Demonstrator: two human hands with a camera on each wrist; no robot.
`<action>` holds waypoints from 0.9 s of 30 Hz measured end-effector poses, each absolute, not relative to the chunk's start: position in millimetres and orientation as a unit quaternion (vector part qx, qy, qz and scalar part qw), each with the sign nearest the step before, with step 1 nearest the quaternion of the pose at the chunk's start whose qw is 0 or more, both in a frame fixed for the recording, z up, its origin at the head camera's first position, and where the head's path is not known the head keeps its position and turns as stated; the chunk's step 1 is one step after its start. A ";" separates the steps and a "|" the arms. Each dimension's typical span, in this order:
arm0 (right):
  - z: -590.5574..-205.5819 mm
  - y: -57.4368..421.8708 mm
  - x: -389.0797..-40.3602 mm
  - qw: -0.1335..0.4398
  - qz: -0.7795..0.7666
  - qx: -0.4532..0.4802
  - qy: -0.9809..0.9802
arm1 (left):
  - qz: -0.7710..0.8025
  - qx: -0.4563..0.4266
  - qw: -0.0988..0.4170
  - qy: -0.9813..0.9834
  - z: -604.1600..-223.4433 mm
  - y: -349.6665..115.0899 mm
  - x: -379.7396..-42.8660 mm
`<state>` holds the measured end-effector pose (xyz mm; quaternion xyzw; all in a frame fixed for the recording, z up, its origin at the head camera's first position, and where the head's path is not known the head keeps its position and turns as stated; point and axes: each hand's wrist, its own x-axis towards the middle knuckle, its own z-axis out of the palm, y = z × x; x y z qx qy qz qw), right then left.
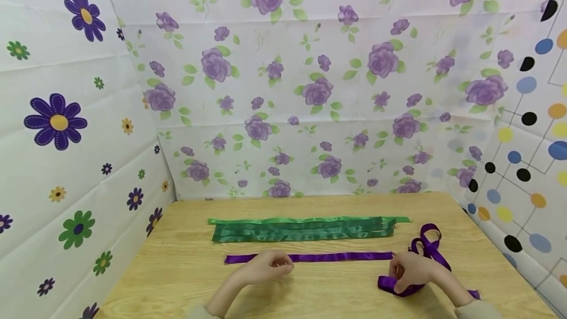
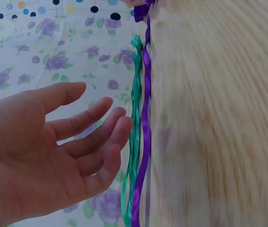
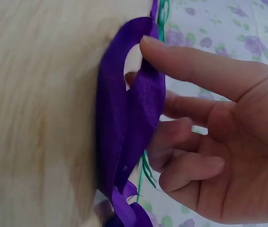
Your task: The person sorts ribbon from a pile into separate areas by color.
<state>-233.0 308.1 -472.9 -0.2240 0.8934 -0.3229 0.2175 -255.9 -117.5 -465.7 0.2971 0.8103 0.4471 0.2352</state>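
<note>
My left hand [image 1: 267,266] hovers by the left part of a straight purple ribbon strip [image 1: 341,257]. In the left wrist view its fingers are loosely bent with nothing between them. My right hand [image 1: 412,271] pinches a longer purple ribbon [image 3: 112,99] between thumb and forefinger at the right of the table. This ribbon folds into a loop beneath the fingers, and more of it curls up behind the hand. Beyond the purple strip, several green ribbon strips [image 1: 301,231] lie side by side, roughly parallel to it.
The wooden table [image 1: 177,260] carries all the ribbons. Behind it hangs a white cloth [image 1: 292,151] with purple roses. Patterned cloths also stand at the left and right sides. The ribbon's loose end [image 1: 475,294] lies near the right forearm.
</note>
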 end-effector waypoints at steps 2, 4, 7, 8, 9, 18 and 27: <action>-473.7 306.5 -233.6 0.208 -0.318 -0.237 0.894 | 0.455 0.303 0.246 0.800 -466.1 -110.3 -255.6; -471.9 303.7 -234.7 0.203 -0.326 -0.256 0.887 | 0.459 0.311 0.253 0.793 -465.3 -103.2 -254.6; -465.1 298.2 -236.4 0.207 -0.352 -0.285 0.867 | 0.463 0.325 0.264 0.781 -462.6 -93.3 -253.0; -461.6 295.8 -236.6 0.207 -0.356 -0.294 0.862 | 0.465 0.329 0.268 0.777 -461.6 -90.2 -252.4; -457.4 293.1 -236.3 0.211 -0.363 -0.304 0.855 | 0.465 0.335 0.272 0.773 -460.3 -87.1 -251.6; -414.1 249.9 -221.0 0.235 -0.446 -0.410 0.760 | 0.430 0.414 0.295 0.746 -440.4 -60.3 -238.0; -389.2 214.5 -207.6 0.164 -0.499 -0.463 0.714 | 0.553 0.427 0.316 0.643 -425.3 -41.2 -222.2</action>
